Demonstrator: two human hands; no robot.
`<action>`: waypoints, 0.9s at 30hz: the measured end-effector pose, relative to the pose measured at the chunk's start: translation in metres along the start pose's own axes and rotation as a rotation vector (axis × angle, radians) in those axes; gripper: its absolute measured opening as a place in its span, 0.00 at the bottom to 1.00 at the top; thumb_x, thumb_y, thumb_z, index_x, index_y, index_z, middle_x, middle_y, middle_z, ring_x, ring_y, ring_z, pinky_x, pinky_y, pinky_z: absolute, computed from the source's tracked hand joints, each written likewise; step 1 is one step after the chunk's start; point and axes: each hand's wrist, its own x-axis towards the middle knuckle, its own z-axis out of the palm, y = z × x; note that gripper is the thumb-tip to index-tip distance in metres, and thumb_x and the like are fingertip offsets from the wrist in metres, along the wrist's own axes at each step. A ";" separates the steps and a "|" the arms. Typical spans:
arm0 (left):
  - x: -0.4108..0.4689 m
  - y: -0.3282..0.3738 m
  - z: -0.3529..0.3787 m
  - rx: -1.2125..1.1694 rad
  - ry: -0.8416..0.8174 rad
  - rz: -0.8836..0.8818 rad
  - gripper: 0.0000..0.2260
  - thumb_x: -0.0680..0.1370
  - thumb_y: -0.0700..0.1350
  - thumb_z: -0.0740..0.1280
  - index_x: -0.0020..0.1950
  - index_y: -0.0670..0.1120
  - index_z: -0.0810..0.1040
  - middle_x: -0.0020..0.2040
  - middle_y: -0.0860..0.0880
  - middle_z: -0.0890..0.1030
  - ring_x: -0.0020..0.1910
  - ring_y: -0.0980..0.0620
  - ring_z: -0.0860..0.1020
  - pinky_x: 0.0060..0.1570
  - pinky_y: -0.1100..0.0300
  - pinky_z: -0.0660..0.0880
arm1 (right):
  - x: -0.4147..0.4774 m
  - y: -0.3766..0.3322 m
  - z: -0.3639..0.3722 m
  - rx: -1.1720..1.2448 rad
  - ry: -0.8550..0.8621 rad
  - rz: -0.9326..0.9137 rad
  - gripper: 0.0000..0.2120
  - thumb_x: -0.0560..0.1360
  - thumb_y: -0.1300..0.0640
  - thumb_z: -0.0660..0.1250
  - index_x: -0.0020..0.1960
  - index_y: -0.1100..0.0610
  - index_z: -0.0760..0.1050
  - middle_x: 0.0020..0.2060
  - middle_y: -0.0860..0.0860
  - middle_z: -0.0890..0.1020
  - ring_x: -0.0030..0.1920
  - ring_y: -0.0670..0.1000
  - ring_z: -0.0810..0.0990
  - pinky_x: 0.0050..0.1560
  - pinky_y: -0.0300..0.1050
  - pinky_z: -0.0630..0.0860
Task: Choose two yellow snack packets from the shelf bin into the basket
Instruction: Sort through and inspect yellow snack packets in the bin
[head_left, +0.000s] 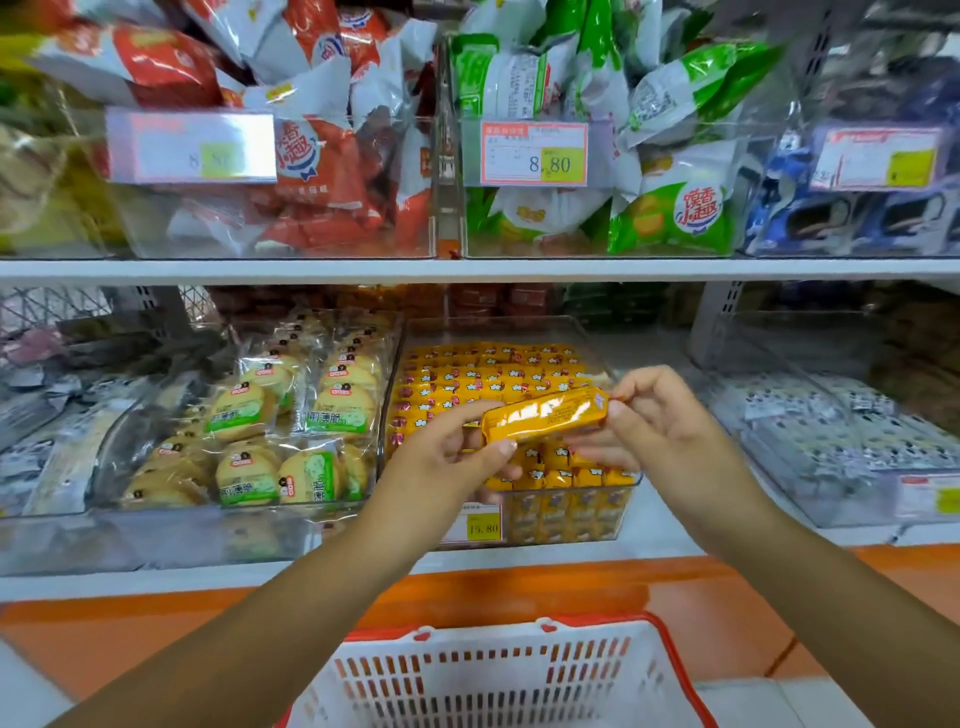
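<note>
- The yellow snack packet is held in the air over the front half of the clear shelf bin, its right end tilted a little higher.
- The left hand grasps the packet's left end, with thumb and fingers curled round it.
- The right hand pinches the crimped right end between thumb and fingertips.
- The packet is an oblong, glossy foil wrapper; its print is too blurred to read.
- The bin holds tight rows of similar yellow packets; a yellow label on its front wall reads 15.80.
- On the shelf above, a price tag reads 8.80.
- A white lattice plastic basket with a red rim sits below the hands.
</note>
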 end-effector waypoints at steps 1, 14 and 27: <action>-0.004 -0.001 -0.001 -0.093 0.023 -0.034 0.16 0.78 0.41 0.70 0.64 0.57 0.78 0.58 0.45 0.81 0.49 0.49 0.85 0.38 0.61 0.80 | -0.002 0.001 0.002 0.082 -0.018 0.066 0.09 0.82 0.65 0.60 0.47 0.53 0.71 0.49 0.60 0.84 0.46 0.60 0.87 0.45 0.46 0.84; -0.012 -0.013 -0.025 -0.319 0.096 -0.035 0.10 0.68 0.44 0.73 0.49 0.52 0.85 0.53 0.45 0.85 0.46 0.46 0.86 0.36 0.64 0.79 | 0.007 0.022 0.007 0.259 -0.124 0.181 0.19 0.70 0.60 0.71 0.59 0.62 0.74 0.54 0.59 0.85 0.52 0.61 0.85 0.47 0.43 0.83; -0.006 -0.023 -0.035 -0.297 -0.007 -0.039 0.14 0.71 0.43 0.71 0.53 0.57 0.86 0.52 0.44 0.86 0.53 0.45 0.85 0.47 0.62 0.81 | 0.010 0.027 -0.004 0.329 -0.201 0.274 0.23 0.71 0.63 0.69 0.66 0.59 0.74 0.55 0.63 0.84 0.56 0.62 0.84 0.49 0.41 0.82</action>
